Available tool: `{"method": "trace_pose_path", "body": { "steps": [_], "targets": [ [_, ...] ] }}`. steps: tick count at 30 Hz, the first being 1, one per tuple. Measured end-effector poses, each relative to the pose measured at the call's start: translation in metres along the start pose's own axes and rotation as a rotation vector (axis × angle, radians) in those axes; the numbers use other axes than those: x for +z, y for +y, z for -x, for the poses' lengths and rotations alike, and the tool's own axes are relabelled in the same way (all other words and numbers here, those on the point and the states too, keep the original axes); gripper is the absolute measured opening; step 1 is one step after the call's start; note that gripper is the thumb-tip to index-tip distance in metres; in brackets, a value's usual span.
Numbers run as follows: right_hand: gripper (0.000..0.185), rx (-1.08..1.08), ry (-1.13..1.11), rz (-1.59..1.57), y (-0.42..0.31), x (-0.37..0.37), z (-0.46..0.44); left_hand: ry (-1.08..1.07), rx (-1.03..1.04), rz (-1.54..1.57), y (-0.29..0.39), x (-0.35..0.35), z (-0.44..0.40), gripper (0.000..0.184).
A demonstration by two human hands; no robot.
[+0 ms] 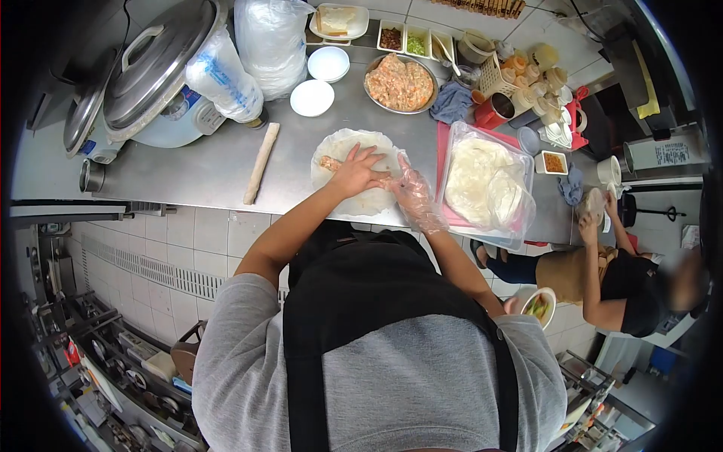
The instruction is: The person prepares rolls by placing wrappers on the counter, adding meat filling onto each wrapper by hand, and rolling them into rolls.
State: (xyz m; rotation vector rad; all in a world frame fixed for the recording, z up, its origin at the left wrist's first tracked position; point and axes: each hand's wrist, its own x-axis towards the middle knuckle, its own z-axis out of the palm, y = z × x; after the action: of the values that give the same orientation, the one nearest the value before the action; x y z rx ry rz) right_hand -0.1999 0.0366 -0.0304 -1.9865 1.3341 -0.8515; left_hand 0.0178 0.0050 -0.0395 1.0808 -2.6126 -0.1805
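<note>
Tiled kitchen with a steel surface [294,143] across the middle and pale floor tiles [169,264] below. At far left, a small steel cup [92,175] near the surface's front edge, and behind it two cookers [162,56] with metal lids. Next along, a white bag with blue lettering [224,79] and a bulky clear plastic bag [273,45]. Nearer the front, a thin pale roll [260,164], well apart from the hands. Further right, two white bowls [312,98], side by side.

At centre, a round thin wrapper [326,145], flat near the front edge, with a strip of orange-flecked filling [328,163] across it. Over this strip, a bare left hand [356,175], open, with fingers spread. At the wrapper's right side, a right hand [414,192] in a clear plastic glove; cannot tell whether pinching or only touching.

Behind, a metal bowl [400,111] heaped with similar filling. To its right, a crumpled blue cloth [452,102] and a red container [495,111]. Nearer, a clear tray [493,136] of pale sheets under plastic, on a pink board [440,147]. Beyond, a white dish of orange bits [553,162]. At far right, another person [636,290], with both hands at a pale object [595,203], too small to identify.
</note>
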Motion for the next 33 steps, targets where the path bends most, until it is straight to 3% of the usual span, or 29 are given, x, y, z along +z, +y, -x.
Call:
{"method": "trace_pose_path", "body": {
  "steps": [1,3,4,6,8,16,19,24,31,33],
  "targets": [
    [0.087,0.007,-0.003,-0.042,0.006,0.000,-0.001,0.001,-0.002,-0.003,0.000,-0.006,0.001,0.075],
    [0.090,0.015,-0.009,-0.086,0.009,0.002,-0.002,-0.032,-0.112,0.094,0.001,-0.019,0.006,0.094],
    [0.090,-0.096,0.054,-0.076,0.005,0.004,-0.004,-0.032,-0.114,0.094,-0.002,-0.023,0.009,0.094],
    [0.090,-0.203,0.115,-0.066,-0.007,0.007,-0.004,-0.096,-0.130,0.035,-0.008,-0.029,0.018,0.111],
    [0.091,-0.042,-0.058,0.129,-0.022,0.006,-0.005,-0.148,-0.151,0.031,-0.012,-0.028,0.022,0.114],
    [0.084,-0.036,-0.021,0.063,0.014,0.009,0.010,-0.218,-0.203,0.040,-0.010,-0.028,0.022,0.116],
    [0.083,0.005,0.037,0.038,0.008,0.004,0.017,-0.188,-0.186,0.026,-0.008,-0.028,0.022,0.108],
    [0.086,-0.016,0.053,0.069,0.018,0.002,0.022,-0.014,-0.107,0.086,0.004,-0.008,0.010,0.065],
    [0.085,0.010,0.000,0.136,-0.012,-0.017,0.012,-0.004,-0.019,-0.029,0.010,0.010,-0.006,0.063],
    [0.084,0.043,0.014,0.085,-0.030,-0.027,0.009,-0.016,-0.118,0.017,0.016,-0.010,-0.007,0.066]
  ]
}}
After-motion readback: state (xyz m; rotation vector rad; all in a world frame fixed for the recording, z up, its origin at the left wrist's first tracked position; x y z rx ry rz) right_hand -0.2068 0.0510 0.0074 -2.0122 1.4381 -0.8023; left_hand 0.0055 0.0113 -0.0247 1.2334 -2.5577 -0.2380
